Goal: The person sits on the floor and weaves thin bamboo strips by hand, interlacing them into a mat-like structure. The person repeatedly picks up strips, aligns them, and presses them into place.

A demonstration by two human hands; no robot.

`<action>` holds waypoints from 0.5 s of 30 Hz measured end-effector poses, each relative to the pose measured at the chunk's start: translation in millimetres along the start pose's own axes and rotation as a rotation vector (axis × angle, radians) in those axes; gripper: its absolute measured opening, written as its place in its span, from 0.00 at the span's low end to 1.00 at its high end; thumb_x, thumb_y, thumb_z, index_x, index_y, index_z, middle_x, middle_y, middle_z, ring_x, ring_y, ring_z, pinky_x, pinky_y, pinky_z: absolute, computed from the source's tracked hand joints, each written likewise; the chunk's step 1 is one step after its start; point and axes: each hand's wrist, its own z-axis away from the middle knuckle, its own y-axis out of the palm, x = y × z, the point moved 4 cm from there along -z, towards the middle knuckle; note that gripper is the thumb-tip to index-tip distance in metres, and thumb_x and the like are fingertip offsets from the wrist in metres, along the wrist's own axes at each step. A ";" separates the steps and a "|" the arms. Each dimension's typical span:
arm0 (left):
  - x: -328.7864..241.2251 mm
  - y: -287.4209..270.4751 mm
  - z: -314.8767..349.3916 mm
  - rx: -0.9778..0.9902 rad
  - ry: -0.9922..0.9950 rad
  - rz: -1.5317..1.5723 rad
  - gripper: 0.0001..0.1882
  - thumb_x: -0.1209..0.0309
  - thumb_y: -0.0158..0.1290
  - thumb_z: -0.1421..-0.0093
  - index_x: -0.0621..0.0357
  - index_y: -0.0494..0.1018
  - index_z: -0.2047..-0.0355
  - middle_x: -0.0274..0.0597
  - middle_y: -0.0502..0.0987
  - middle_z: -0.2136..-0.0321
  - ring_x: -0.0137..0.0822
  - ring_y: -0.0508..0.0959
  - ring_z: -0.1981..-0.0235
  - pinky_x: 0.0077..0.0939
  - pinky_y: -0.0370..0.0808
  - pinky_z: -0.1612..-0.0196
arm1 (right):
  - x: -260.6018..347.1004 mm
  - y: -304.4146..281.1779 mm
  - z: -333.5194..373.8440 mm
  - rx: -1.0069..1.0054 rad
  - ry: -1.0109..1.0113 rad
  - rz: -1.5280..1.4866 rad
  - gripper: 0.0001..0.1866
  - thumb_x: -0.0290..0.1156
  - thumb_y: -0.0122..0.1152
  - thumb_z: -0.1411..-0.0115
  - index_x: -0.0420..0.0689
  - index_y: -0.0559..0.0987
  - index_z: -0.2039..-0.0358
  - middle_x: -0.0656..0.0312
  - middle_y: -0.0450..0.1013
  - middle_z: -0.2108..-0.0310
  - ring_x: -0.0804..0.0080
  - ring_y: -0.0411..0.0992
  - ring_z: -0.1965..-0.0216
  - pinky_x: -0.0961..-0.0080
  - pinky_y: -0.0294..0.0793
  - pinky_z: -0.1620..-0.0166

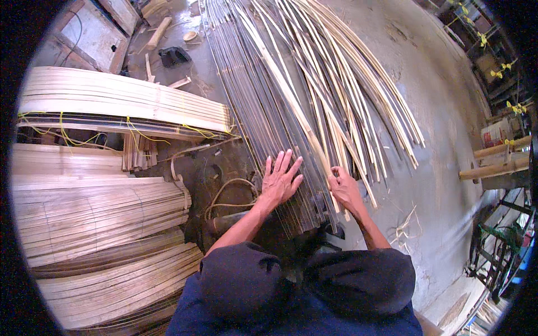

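Thin dark bamboo strips (244,92) lie side by side in a flat row, running from the far side toward my knees. My left hand (282,178) rests flat on their near part, palm down and fingers spread. Just right of it, my right hand (346,189) is closed, with its fingers curled at the near end of a long pale bamboo strip (307,130). That strip lies along the right side of the dark row. Parts of the right fingers are hidden by the hand itself. More loose pale strips (364,131) fan out beyond my right hand.
Stacks of flat pale slats (101,210) stand on the left, with a bundle of slats (129,96) tied in yellow cord beyond them. A black object (174,56) lies on the floor at far left. Bamboo poles (501,166) jut in from the right.
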 end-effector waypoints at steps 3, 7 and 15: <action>-2.4 2.8 -1.5 -0.070 0.028 0.017 0.31 0.48 0.47 0.34 0.38 0.62 0.32 0.43 0.55 0.29 0.45 0.52 0.27 0.56 0.42 0.28 | 50.4 -33.9 10.2 -0.070 -0.074 -0.163 0.21 0.47 0.59 0.36 0.43 0.80 0.52 0.44 0.79 0.66 0.50 0.80 0.65 0.61 0.77 0.61; -1.8 3.0 -0.4 -0.055 0.012 0.002 0.31 0.48 0.47 0.33 0.38 0.62 0.32 0.43 0.56 0.29 0.45 0.53 0.28 0.56 0.41 0.28 | 35.8 -14.0 30.8 -0.073 -0.050 -0.045 0.18 0.42 0.60 0.36 0.40 0.79 0.53 0.43 0.79 0.68 0.48 0.80 0.66 0.59 0.78 0.63; 2.4 8.0 0.5 0.019 -0.009 -0.009 0.32 0.47 0.44 0.32 0.36 0.58 0.30 0.43 0.52 0.27 0.45 0.50 0.26 0.56 0.39 0.27 | 35.1 -1.0 41.7 -0.019 -0.081 -0.085 0.15 0.39 0.54 0.32 0.41 0.76 0.53 0.39 0.77 0.71 0.39 0.78 0.66 0.53 0.76 0.65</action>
